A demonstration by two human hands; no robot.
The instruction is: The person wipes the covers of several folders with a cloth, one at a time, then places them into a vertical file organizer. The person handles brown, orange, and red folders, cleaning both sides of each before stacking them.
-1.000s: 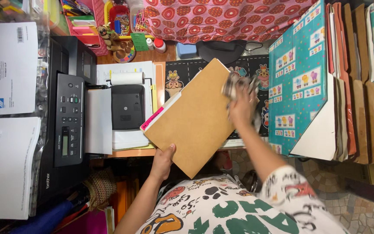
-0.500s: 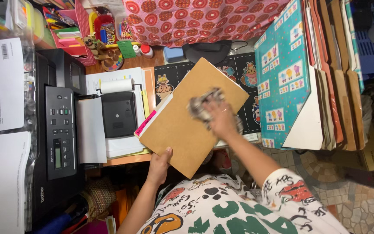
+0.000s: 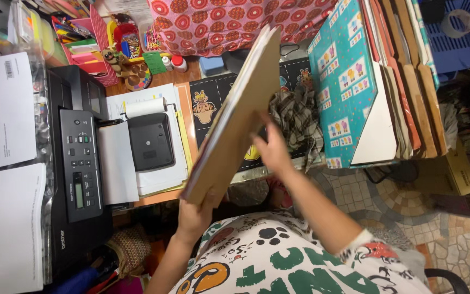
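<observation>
A large brown cardboard sheet (image 3: 235, 125) with a few thin boards behind it is tilted up on edge over the desk. My left hand (image 3: 194, 215) grips its near bottom corner. My right hand (image 3: 270, 149) presses against the sheet's right face, fingers spread along it. A checked grey cloth (image 3: 297, 117) lies crumpled on the desk just beyond my right hand, apart from it.
A black printer (image 3: 77, 163) with white paper stands at the left, a small black device (image 3: 150, 141) on papers beside it. A teal patterned board (image 3: 349, 81) and several brown boards lean at the right. Pink organiser trays (image 3: 88, 43) sit at the back.
The cardboard sheet has swung from lying flat-faced towards me to standing nearly edge-on. My right hand has left the cloth, which now lies on the desk, and moved onto the sheet's side.
</observation>
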